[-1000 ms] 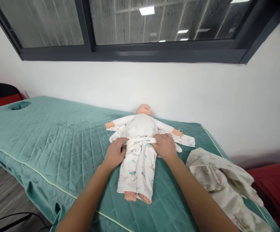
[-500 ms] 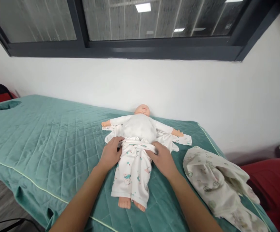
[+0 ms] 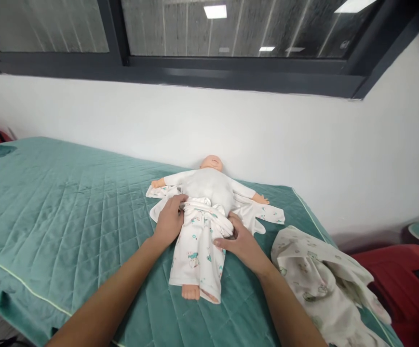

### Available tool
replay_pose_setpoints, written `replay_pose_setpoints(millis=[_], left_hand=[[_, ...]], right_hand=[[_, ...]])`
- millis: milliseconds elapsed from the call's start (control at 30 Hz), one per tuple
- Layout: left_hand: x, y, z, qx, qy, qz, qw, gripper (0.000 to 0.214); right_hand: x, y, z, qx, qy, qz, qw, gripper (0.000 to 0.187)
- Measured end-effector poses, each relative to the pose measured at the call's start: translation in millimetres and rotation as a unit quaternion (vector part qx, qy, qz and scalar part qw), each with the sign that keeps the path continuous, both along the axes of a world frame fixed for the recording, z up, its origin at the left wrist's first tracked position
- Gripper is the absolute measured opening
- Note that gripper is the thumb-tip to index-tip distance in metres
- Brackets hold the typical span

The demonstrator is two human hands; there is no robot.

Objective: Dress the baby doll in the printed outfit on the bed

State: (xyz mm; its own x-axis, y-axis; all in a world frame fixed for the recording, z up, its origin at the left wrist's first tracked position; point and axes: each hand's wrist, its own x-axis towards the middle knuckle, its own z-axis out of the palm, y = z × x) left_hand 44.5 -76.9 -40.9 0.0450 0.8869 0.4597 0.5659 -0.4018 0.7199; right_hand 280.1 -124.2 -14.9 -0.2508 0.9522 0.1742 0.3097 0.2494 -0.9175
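Observation:
A baby doll [image 3: 209, 185] in a white long-sleeved body lies on its back, arms spread. Printed white baby pants [image 3: 199, 250] cover its legs, the waistband bunched below the round belly. My left hand [image 3: 170, 218] is closed on the waistband's left side, its thumb mostly hidden. On the other side my right hand [image 3: 243, 243] grips the bunched cloth between thumb and fingers. One doll foot [image 3: 190, 292] sticks out of the left leg opening; the other is mostly inside its leg. An opened printed baby top [image 3: 272, 213] is spread beneath the doll.
A crumpled printed cloth [image 3: 317, 270] lies to the right on the green quilted bed cover [image 3: 86, 207]. Behind the bed are a white wall [image 3: 267, 135] and a dark window frame [image 3: 231, 77]. A red object [image 3: 400, 279] stands beyond the right edge.
The waistband is bunched more on the right and sits slightly higher. The right foot has slipped mostly inside its pant leg. The camera view has tilted and shifted a little.

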Motion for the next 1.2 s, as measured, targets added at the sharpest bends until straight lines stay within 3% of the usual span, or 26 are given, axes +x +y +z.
replay_pose_setpoints(millis=[100,200,367,500,567,700,800,900,1067,1200], left_hand=[[-0.8,6.5,0.5,-0.003,-0.018,-0.028,0.999,0.039],[-4.0,-3.2,5.1,0.000,-0.037,-0.036,0.999,0.032],[-13.9,-57.2,7.0,-0.005,-0.086,-0.063,0.994,0.016],[-20.1,-91.1,2.7,-0.011,-0.115,-0.082,0.990,0.012],[-20.3,-93.2,2.9,-0.011,-0.126,-0.075,0.989,0.011],[-19.4,-84.2,5.0,-0.055,-0.171,-0.093,0.979,0.017],[-21.4,-80.3,3.3,-0.117,-0.222,-0.087,0.964,0.028],[-23.9,-78.2,1.2,-0.123,-0.245,-0.091,0.958,0.031],[-24.6,-82.4,4.7,-0.142,-0.258,-0.124,0.947,0.030],[-30.3,-110.5,2.1,-0.160,-0.213,-0.138,0.954,0.027]], right_hand=[[-2.5,3.1,1.2,0.005,-0.047,-0.034,0.998,0.037],[-5.7,5.6,-1.5,0.003,-0.074,-0.086,0.994,0.035],[-12.5,4.3,-7.2,0.098,-0.090,-0.166,0.977,0.026],[-16.7,0.0,-4.3,0.174,-0.112,-0.116,0.972,0.020],[-15.5,-1.3,-3.6,0.158,-0.098,-0.088,0.979,0.017],[-10.6,-9.8,-3.2,0.065,-0.051,-0.096,0.992,0.018],[-13.7,-30.0,-0.8,0.031,-0.039,-0.090,0.995,0.027],[-23.7,-56.2,0.8,0.005,-0.061,-0.060,0.996,0.029],[-36.9,-76.1,-5.2,0.037,-0.084,-0.092,0.991,0.021],[-39.9,-71.9,-7.1,0.063,-0.085,-0.110,0.988,0.028]])
